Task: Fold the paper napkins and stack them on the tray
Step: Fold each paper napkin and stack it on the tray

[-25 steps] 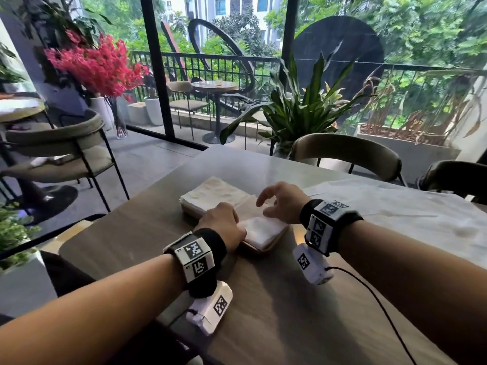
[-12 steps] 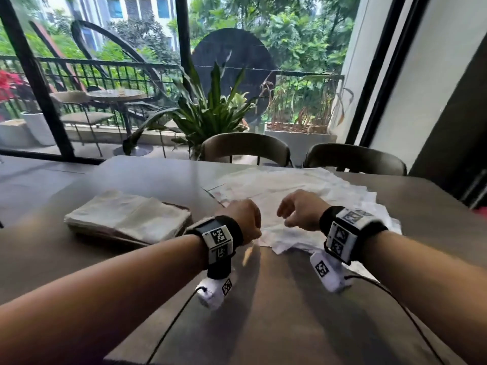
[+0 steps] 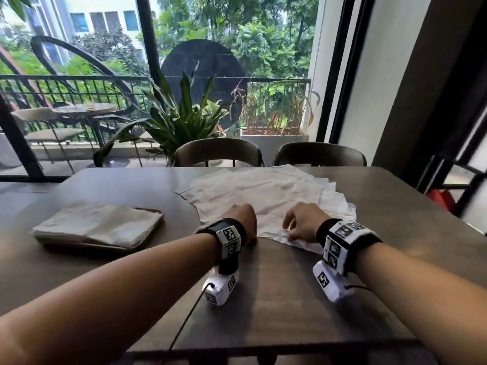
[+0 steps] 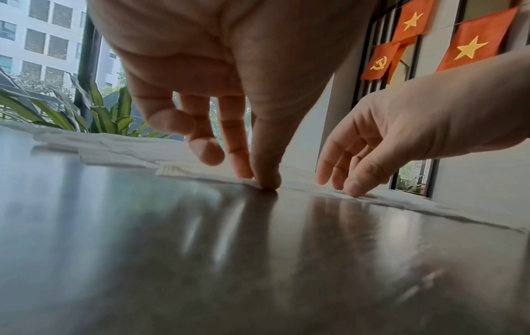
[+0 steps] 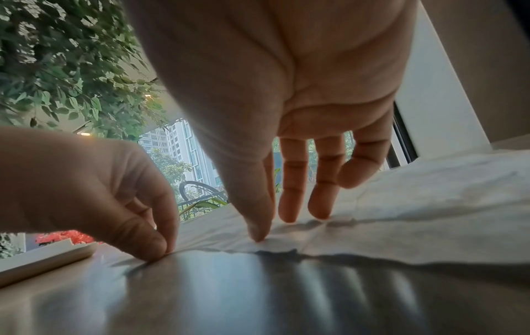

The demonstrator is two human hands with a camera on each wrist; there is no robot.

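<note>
A dark brown table (image 3: 263, 299) stands by tall windows that look onto a balcony with railings and trees. At its middle the left hand (image 3: 241, 222) comes down on the near edge of a spread of unfolded paper napkins (image 3: 266, 196), thumb and forefinger pressed together on the edge of the top sheet; the left wrist view shows the two tips meeting at the paper where it meets the wood, the other fingers loosely curled above. Just beside it, the right hand (image 3: 305, 222) reaches down onto the same edge with fingers nearly straight, the thumb tip and two fingertips touching the sheet; whether it has actually gripped the paper is hard to say from these angles. The napkins lie flat and overlapping, reaching toward the far edge of the table. Well to the left, a tray (image 3: 151, 227) holds a pile of folded napkins (image 3: 97, 223). Beyond the table stand two chairs (image 3: 218, 151) and a potted plant (image 3: 181, 119).
</note>
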